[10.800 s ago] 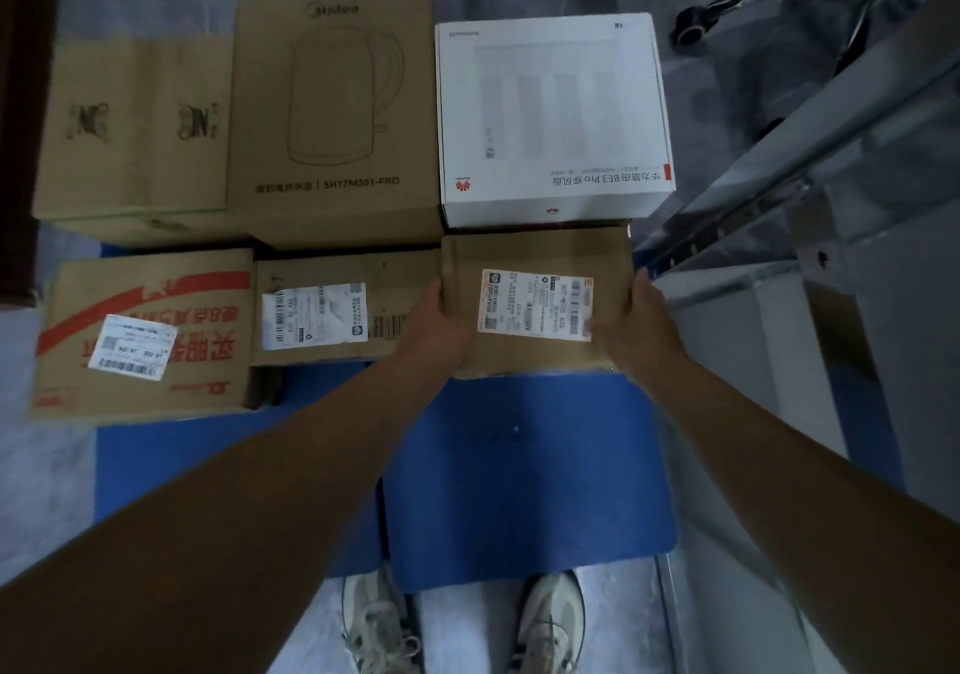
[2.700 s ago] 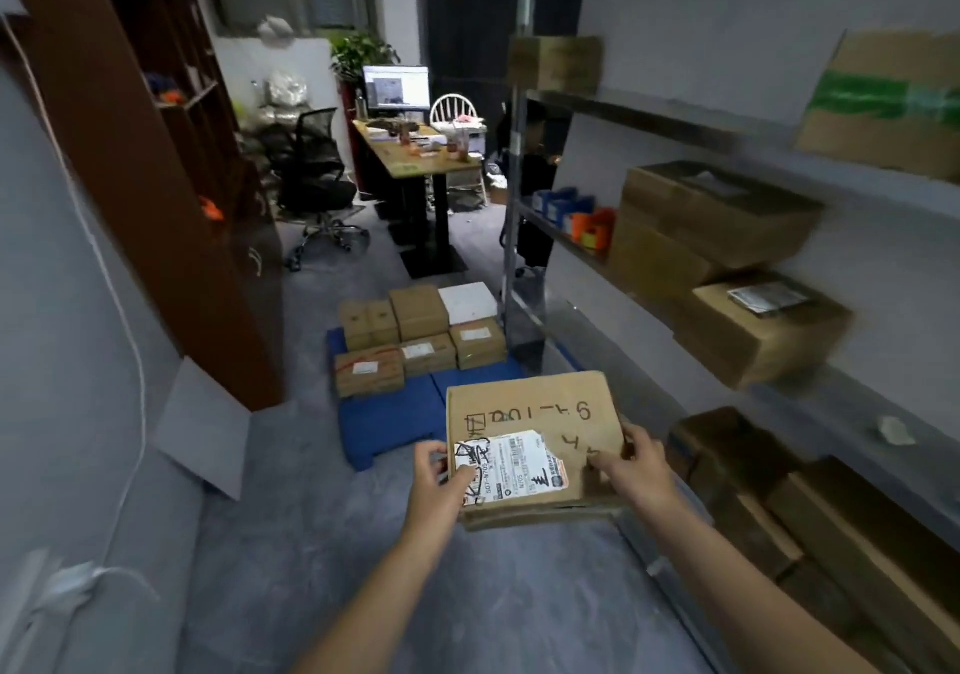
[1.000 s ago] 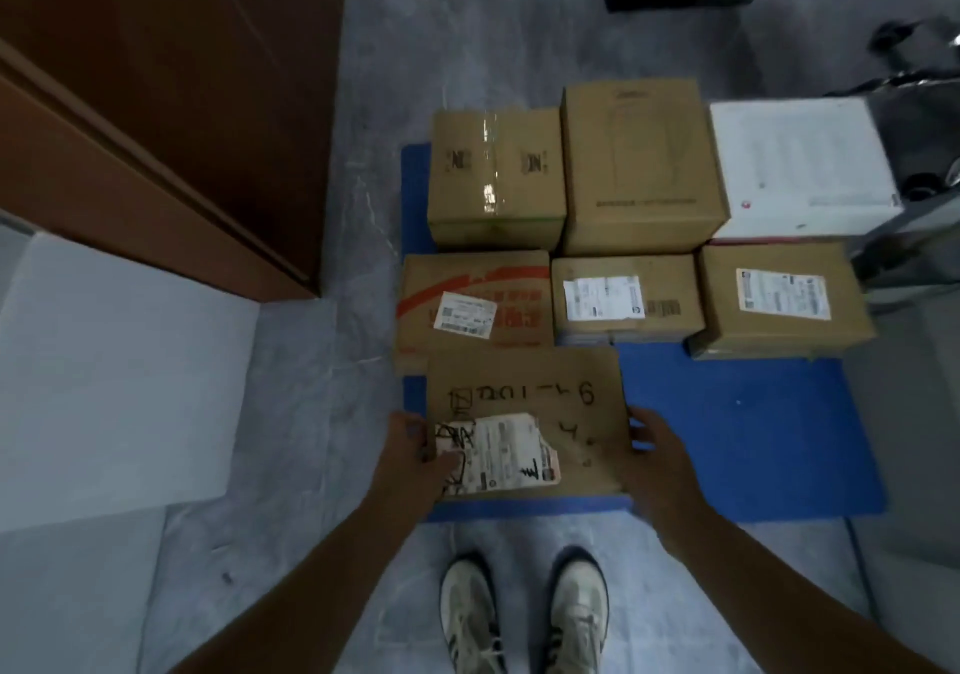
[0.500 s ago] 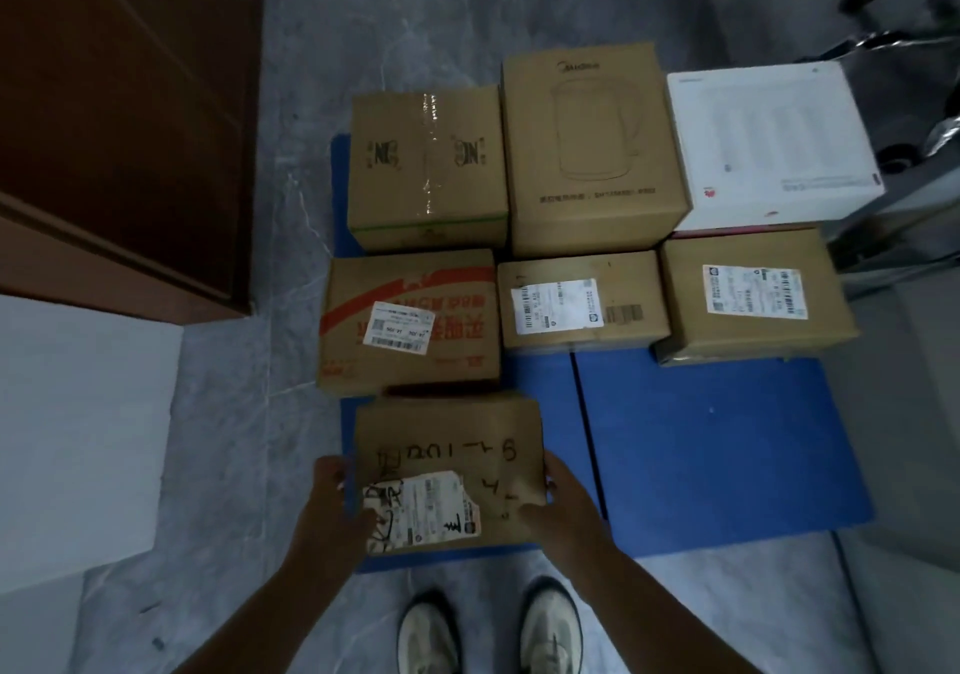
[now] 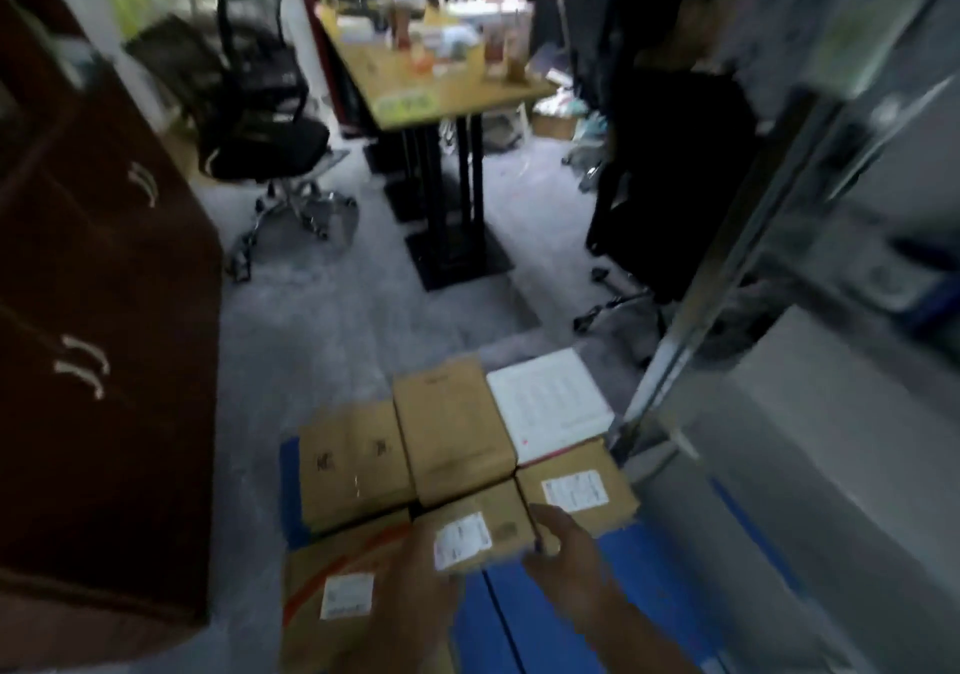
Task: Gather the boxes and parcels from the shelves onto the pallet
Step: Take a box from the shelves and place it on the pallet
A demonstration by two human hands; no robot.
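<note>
Several boxes sit on the blue pallet point(image 5: 524, 621) in the head view: a white box point(image 5: 548, 403), a tall brown box point(image 5: 452, 434), a taped brown box point(image 5: 353, 465), two labelled brown boxes point(image 5: 576, 491) point(image 5: 480, 530) and a red-striped box point(image 5: 332, 585). My left hand point(image 5: 415, 585) hovers over the red-striped box and holds nothing. My right hand point(image 5: 563, 548) hangs relaxed above the pallet's bare part, also holding nothing. The box with handwriting is out of sight below the frame edge or under my arms.
A dark wooden cabinet point(image 5: 104, 361) stands left of the pallet. The metal shelf upright point(image 5: 691, 320) rises at the right. Ahead are a black office chair point(image 5: 260, 132), a wooden desk point(image 5: 441, 86) and a second dark chair point(image 5: 670, 179) on the grey floor.
Both hands have let go of the handwritten box on the pallet's front left. My view has swung up from the pallet to the room ahead.
</note>
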